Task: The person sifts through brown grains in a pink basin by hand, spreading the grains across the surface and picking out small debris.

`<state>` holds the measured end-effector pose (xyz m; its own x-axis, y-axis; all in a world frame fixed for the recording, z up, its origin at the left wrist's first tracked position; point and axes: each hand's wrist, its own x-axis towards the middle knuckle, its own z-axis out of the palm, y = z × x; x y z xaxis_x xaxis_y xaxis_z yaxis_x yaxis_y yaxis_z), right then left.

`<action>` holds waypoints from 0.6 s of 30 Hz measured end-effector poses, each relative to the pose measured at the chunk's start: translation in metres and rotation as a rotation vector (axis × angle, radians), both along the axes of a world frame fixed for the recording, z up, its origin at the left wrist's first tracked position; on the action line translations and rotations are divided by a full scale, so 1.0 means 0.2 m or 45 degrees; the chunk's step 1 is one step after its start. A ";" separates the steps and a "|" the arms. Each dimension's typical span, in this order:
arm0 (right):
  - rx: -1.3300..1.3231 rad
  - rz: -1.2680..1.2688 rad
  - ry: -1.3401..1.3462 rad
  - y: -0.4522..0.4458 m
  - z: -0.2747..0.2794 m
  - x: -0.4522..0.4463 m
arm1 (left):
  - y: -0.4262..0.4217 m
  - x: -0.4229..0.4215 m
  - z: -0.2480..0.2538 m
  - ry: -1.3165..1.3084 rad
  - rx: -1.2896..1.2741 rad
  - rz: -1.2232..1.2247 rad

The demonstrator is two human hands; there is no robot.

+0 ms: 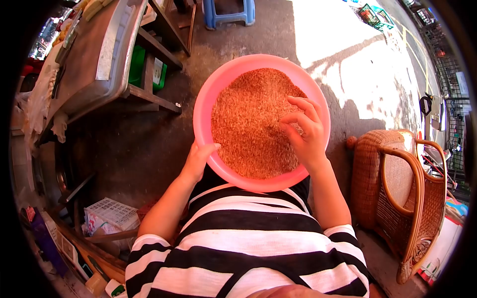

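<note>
A pink plastic basin (201, 111) rests at my lap, holding a wide layer of small reddish-brown grains (248, 124). My left hand (199, 158) grips the basin's near left rim, thumb over the edge and the other fingers hidden beneath. Over the right part of the grains is my right hand (305, 130), its thumb and index finger brought together in a pinch and the other fingers loosely curled. Whatever is between those fingertips is too small to make out.
To the right stands a wicker chair (367, 174). A table with a metal edge (112, 47) is at upper left, a green container (136, 67) under it. A blue stool (228, 19) stands ahead; a white plastic basket (112, 213) lies low on the left.
</note>
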<state>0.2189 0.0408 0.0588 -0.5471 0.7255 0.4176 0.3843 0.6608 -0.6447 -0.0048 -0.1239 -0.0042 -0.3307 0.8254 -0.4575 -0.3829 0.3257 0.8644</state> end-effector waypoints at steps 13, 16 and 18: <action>0.125 -0.644 0.200 0.32 -0.09 0.36 | 0.01 -0.06 0.09 -0.191 -0.276 -0.237; 0.054 -0.820 0.067 0.40 -0.25 0.54 | 0.00 -0.05 0.04 -0.255 -0.186 -0.170; -0.351 -0.739 0.248 0.37 -0.43 0.58 | -0.01 -0.05 0.03 -0.239 -0.160 -0.133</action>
<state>0.3353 0.1155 -0.0273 0.0304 0.9736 0.2262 0.4870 0.1832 -0.8540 -0.0141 -0.1256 0.0020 -0.1457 0.7835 -0.6040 -0.4918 0.4724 0.7314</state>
